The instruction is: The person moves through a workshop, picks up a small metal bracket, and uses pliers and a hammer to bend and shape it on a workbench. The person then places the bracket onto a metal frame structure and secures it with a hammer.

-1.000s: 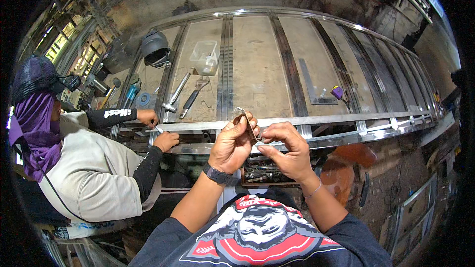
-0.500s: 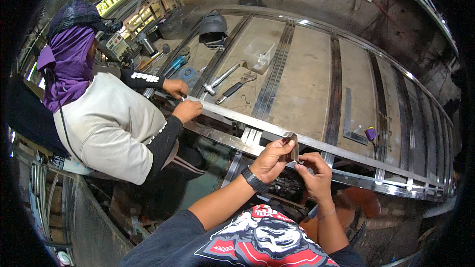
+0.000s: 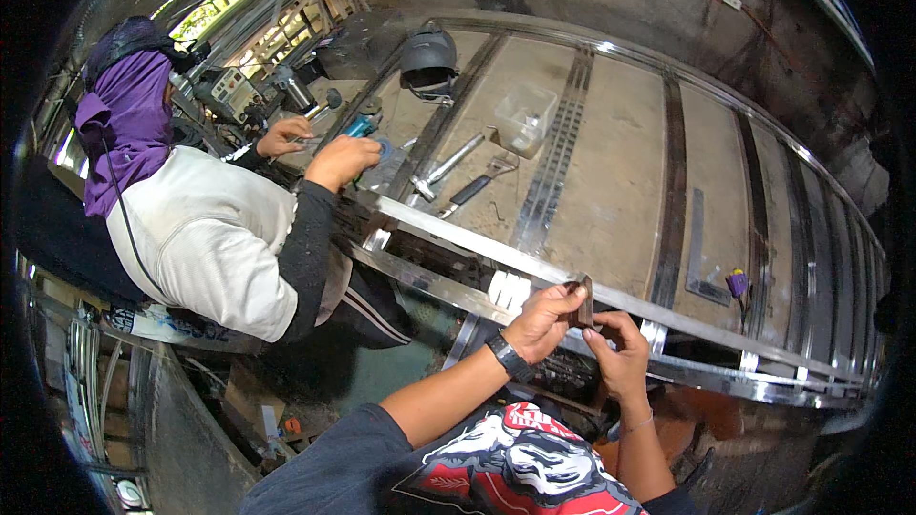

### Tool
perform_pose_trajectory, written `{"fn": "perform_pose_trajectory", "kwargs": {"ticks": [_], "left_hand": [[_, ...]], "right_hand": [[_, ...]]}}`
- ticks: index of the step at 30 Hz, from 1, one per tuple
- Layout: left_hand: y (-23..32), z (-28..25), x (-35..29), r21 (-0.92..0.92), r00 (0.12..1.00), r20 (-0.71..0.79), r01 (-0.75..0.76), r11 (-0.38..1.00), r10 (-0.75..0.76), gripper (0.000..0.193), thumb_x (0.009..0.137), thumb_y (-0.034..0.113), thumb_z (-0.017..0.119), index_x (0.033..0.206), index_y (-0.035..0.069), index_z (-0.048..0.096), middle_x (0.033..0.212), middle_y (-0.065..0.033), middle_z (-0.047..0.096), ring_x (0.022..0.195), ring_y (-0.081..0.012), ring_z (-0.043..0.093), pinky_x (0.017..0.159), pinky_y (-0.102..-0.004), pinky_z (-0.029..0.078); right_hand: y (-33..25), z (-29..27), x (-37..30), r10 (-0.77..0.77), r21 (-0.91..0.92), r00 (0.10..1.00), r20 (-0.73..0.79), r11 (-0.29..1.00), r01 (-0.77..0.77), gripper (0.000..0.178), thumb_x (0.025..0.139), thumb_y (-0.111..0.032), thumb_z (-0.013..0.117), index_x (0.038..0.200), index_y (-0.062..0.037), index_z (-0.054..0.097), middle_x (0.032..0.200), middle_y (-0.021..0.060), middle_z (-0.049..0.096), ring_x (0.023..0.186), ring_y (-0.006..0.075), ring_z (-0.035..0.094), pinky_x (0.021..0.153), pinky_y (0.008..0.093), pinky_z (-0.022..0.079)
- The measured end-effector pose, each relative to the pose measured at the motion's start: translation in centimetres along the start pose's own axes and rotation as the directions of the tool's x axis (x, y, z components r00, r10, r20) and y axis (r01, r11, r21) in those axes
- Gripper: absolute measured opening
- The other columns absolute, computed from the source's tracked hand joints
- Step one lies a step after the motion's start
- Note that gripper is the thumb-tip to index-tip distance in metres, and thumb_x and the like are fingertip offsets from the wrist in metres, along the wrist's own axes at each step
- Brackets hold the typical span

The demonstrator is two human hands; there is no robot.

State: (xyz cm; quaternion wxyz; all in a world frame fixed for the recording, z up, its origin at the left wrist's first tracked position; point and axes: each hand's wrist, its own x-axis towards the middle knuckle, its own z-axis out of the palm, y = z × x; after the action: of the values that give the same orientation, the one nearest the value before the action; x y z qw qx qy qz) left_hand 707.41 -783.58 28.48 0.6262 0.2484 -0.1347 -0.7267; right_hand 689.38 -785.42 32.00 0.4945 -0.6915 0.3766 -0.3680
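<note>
Both the left hand (image 3: pixel 542 319) and right hand (image 3: pixel 618 355) still pinch the small metal piece (image 3: pixel 585 301) over the steel frame (image 3: pixel 496 272). The co-worker's hands (image 3: pixel 339 160) have moved from the frame to a blue tool (image 3: pixel 361 125).

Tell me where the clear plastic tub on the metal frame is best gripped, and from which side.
Grip the clear plastic tub by its rim, coming from above: it sits upright and open-topped, with nothing over it, so fingers can probably pinch one wall.

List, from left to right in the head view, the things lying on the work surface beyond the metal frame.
Welding helmet → wrench → clear plastic box → steel square → small purple object.
</note>
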Motion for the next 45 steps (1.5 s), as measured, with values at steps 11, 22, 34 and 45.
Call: {"fn": "perform_pose_trajectory", "kwargs": {"ticks": [11, 22, 34, 45], "left_hand": [[7.9, -4.6, -0.9, 0.131, 0.982, -0.076, -0.161, 0.978, 0.172, 0.013, 0.102, 0.018, 0.065, 0.108, 0.006, 0.065, 0.101, 0.0018, 0.065, 0.093, -0.0079, 0.059, 0.087, -0.0261, 0.045], [9.3, -7.5, -7.8, 0.066, 0.875, -0.267, -0.402, 0.913, 0.404, 0.011, 0.102, 0.012, 0.063, 0.109, 0.004, 0.065, 0.104, -0.0032, 0.066, 0.098, -0.0130, 0.061, 0.094, -0.0281, 0.044], [1.5, -5.3, -14.9, 0.043, 0.796, -0.453, -0.430, 0.902, 0.401, 0.017, 0.096, 0.015, 0.071, 0.108, 0.006, 0.063, 0.101, -0.0050, 0.065, 0.094, -0.0176, 0.061, 0.092, -0.0312, 0.046], [-3.5, -4.1, -20.0, 0.063, 0.752, -0.500, -0.464, 0.883, 0.431, 0.014, 0.099, 0.016, 0.068, 0.108, 0.005, 0.064, 0.100, -0.0044, 0.066, 0.095, -0.0169, 0.062, 0.093, -0.0324, 0.048]], "right_hand": [[-0.5, 8.8, 6.8, -0.171, -0.082, 0.984, 0.059, 0.981, 0.175, 0.019, 0.080, 0.002, 0.079, 0.095, 0.0008, 0.067, 0.096, 0.0119, 0.068, 0.088, 0.0225, 0.065, 0.081, 0.0308, 0.051], [-2.1, 14.1, 7.1, -0.333, 0.006, 0.892, 0.305, 0.938, 0.347, 0.026, 0.078, 0.002, 0.082, 0.101, 0.0001, 0.068, 0.099, 0.0115, 0.065, 0.085, 0.0208, 0.065, 0.073, 0.0298, 0.052], [2.0, 6.5, 1.7, -0.084, 0.036, 0.960, 0.266, 0.996, 0.078, 0.038, 0.089, -0.009, 0.079, 0.124, -0.0031, 0.066, 0.105, 0.0066, 0.070, 0.094, 0.0139, 0.068, 0.084, 0.0285, 0.055], [7.2, 5.6, -4.0, 0.233, 0.206, 0.892, 0.387, 0.921, -0.330, 0.037, 0.097, -0.007, 0.072, 0.131, -0.0032, 0.058, 0.099, 0.0040, 0.067, 0.086, 0.0108, 0.064, 0.077, 0.0279, 0.055]]}}
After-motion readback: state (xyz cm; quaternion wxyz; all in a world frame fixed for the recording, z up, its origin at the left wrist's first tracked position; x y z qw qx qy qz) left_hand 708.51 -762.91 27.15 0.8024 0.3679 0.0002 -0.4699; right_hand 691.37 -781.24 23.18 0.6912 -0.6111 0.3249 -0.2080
